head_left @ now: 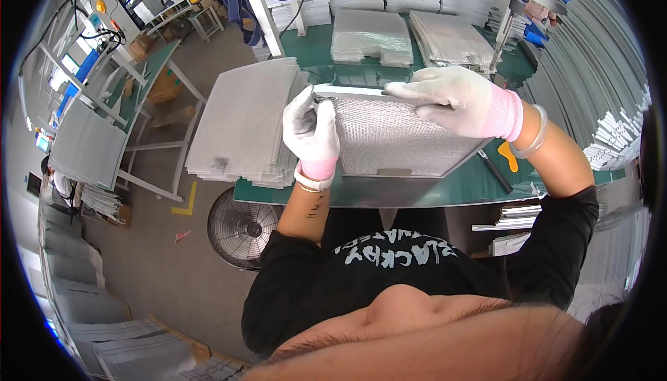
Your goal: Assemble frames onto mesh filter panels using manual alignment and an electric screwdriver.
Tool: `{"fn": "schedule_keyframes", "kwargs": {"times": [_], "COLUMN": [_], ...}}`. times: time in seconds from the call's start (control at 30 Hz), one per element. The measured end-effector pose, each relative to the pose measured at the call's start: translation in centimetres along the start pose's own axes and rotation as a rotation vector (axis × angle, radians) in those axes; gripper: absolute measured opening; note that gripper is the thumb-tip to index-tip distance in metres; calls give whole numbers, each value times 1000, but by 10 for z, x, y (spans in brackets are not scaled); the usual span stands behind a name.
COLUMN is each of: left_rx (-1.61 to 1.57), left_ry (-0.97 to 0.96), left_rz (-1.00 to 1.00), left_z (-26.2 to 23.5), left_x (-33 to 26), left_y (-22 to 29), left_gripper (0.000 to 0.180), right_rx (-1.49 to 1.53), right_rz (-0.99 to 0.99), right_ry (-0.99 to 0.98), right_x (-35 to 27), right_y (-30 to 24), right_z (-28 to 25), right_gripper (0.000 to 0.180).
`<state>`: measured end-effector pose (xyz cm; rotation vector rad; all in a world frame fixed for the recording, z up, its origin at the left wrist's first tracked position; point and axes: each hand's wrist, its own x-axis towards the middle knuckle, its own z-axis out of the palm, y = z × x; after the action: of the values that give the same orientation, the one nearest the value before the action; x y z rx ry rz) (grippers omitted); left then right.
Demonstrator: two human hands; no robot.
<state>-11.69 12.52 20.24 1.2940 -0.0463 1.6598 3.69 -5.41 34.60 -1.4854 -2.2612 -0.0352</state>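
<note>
A silvery metal mesh panel (406,138) stands tilted over the green bench in front of me, a pale frame strip (354,91) along its far edge. My left hand (310,127), in a white glove with a pink cuff, pinches the panel's far left corner, fingers curled. At the far right my right hand (455,100), gloved alike, reaches over the same edge with its fingers extended along the strip and another finger or the thumb lower, against the mesh. What lies behind the panel is hidden.
Left on the green bench (313,190) lies a stack of grey mesh sheets (243,117). Further stacks (372,37) stand at the back. A black-handled tool (495,172) and a yellow scraper-like piece (509,155) lie right. A round floor fan (246,229) stands below left.
</note>
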Motion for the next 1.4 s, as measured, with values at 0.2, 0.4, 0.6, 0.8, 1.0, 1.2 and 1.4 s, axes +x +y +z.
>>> {"fn": "schedule_keyframes", "kwargs": {"times": [0.2,0.4,0.6,0.8,1.0,1.2,1.4], "left_rx": [-108,9,-96,-336,-54,-128,-73], "left_ry": [11,-78,-88,-46,-337,-285,-124], "left_rz": [-73,27,16,-192,129,-120,-30], "left_z": [1,-6,-7,-5,-6,-6,-4], "left_x": [1,10,12,16,25,15,5], "left_y": [-2,-4,-8,-3,-14,-9,-19], "left_gripper": [40,36,37,41,36,31,35], "right_rx": [-25,-60,-65,-46,-101,-133,-51], "right_rz": [0,-12,-54,-12,36,46,54], "right_ry": [12,31,57,36,17,45,20], "right_x": [-1,0,0,1,4,-1,-4], "right_y": [-1,0,2,1,0,2,6], "right_z": [-2,-1,1,-2,-6,-4,-4], "right_gripper": [57,59,57,54,55,52,53]}}
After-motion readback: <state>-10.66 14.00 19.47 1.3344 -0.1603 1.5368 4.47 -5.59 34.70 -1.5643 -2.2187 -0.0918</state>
